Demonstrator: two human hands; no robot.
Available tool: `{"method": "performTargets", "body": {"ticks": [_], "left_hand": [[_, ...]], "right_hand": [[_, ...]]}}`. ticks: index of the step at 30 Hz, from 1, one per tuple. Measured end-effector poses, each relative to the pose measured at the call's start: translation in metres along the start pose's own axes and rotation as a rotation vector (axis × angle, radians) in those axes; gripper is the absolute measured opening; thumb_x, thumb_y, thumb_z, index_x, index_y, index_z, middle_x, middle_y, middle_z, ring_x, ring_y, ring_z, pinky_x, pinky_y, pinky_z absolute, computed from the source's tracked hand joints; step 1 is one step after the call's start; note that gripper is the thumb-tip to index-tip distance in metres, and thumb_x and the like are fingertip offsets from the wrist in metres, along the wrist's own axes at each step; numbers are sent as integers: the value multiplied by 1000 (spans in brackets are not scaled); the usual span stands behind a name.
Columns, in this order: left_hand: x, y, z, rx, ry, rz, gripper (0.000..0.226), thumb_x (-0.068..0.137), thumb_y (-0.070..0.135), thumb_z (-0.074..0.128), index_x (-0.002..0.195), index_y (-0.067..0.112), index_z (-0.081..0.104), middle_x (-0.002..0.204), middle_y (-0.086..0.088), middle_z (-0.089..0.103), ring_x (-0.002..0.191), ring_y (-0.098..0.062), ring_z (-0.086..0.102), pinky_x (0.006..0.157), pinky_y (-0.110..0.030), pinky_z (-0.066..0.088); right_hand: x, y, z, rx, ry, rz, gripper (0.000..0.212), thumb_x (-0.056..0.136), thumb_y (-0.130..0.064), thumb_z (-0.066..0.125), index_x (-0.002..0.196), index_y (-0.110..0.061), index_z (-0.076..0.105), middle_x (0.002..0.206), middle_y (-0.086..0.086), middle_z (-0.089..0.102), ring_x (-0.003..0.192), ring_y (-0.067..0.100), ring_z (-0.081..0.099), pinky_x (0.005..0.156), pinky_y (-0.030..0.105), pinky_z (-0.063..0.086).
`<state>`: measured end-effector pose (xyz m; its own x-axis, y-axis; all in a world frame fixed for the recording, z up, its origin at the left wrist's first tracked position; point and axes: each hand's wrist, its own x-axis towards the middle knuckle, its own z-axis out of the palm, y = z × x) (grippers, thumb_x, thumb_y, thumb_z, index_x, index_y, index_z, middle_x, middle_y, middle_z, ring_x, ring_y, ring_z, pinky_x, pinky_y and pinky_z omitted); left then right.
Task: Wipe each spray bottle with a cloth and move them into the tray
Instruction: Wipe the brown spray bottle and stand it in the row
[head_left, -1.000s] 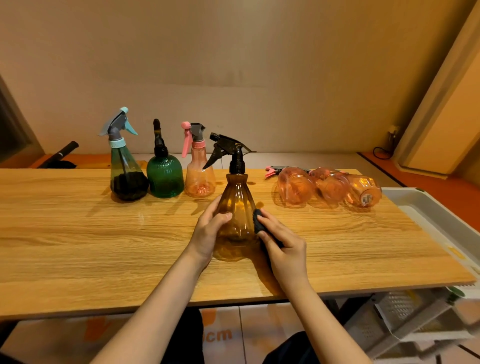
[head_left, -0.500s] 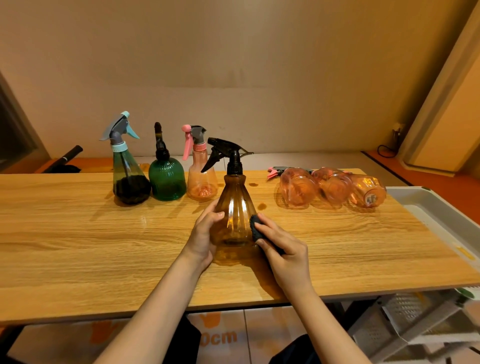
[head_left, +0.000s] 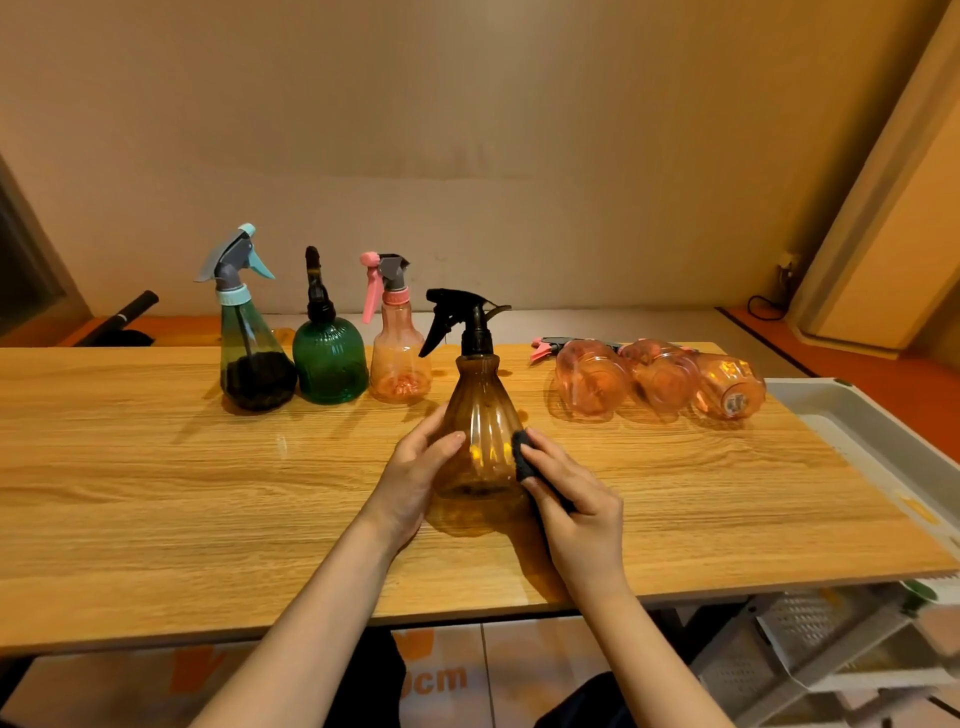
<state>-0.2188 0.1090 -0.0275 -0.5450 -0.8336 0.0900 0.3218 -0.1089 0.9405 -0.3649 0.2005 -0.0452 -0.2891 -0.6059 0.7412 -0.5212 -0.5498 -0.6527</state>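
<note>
Curled around the left flank of the amber spray bottle, the left hand holds it upright on the wooden table, thumb laid across the front of the ribbed body and fingers wrapped behind. On the opposite side the right hand pinches a small dark cloth and presses it against the bottle's lower right wall. The bottle stands near the middle of the table, towards the front edge, its black trigger head pointing left. Behind it and to the left, three more bottles stand upright in a row at the table's back: a teal-tinted bottle with a grey and light-blue trigger, a dark green ribbed bottle with a black pump top just beside it, and a pale orange bottle with a pink trigger. To the right at the back, three orange bottles lie on their sides, touching one another, bases towards the camera. Off the table's right end sits a white tray, lower than the tabletop and holding no bottle in the part that shows. Beneath the tray a white perforated rack is partly visible.
</note>
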Motion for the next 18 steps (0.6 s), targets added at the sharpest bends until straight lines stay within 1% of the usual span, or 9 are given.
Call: {"method": "performTargets", "body": {"ticks": [1,3,4,5,7,11,13,15,18], "left_hand": [[0,-1,0,14,-7,4,73,58,41,82,124,20,57,107,-5,71,97,-19,68,73,-26,55],[-1,0,2,54,-25,3,85,49,50,89,123,25,56,108,-3,71,100,-20,68,74,-27,55],[-1,0,2,70,-27,3,86,48,50,89,123,27,55,109,-3,71,102,-21,67,75,-28,55],[-1,0,1,80,-30,7,83,50,44,88,123,27,54,110,-3,71,103,-22,67,75,-29,55],[-1,-1,0,96,-42,22,76,57,34,79,127,25,52,112,-4,69,104,-22,66,76,-30,55],[-2,-4,-1,186,-93,19,85,59,33,75,138,21,44,118,1,67,112,-20,62,82,-27,52],[-2,-4,-2,196,-104,2,92,59,34,76,142,20,40,123,-2,64,115,-20,61,84,-29,52],[-2,-4,-3,197,-112,-5,95,59,35,76,144,19,38,128,-8,61,117,-23,60,86,-33,51],[-1,-4,-3,201,-104,-15,94,59,36,77,144,19,38,129,-10,60,117,-24,60,87,-34,52]], "right_hand": [[-1,0,1,-16,-16,-35,40,80,-6,63,119,-13,58,123,-7,60,117,11,55,100,23,41],[-1,-1,3,-51,-56,-83,38,82,-9,60,120,-12,58,123,-1,59,119,13,54,102,23,40],[-1,-1,4,-67,-67,-92,37,82,-10,59,119,-10,59,123,0,59,119,13,54,102,23,39],[0,0,4,-79,-68,-93,35,82,-10,58,118,-9,60,123,0,59,119,11,53,102,22,39],[5,1,5,-84,-56,-81,34,83,-11,57,117,-9,60,122,-1,58,119,8,53,101,20,39],[37,-5,9,-68,-11,-100,34,83,-11,56,117,-8,58,122,1,57,116,11,55,100,23,41],[56,-9,16,-77,13,-128,34,83,-10,56,117,-6,57,121,3,57,115,13,55,100,24,42],[66,-9,21,-54,34,-98,36,83,-11,58,119,-7,56,121,2,57,116,10,54,100,23,42],[63,-6,19,13,60,9,39,81,-4,60,119,-14,56,122,0,58,117,4,53,100,22,41]]}}
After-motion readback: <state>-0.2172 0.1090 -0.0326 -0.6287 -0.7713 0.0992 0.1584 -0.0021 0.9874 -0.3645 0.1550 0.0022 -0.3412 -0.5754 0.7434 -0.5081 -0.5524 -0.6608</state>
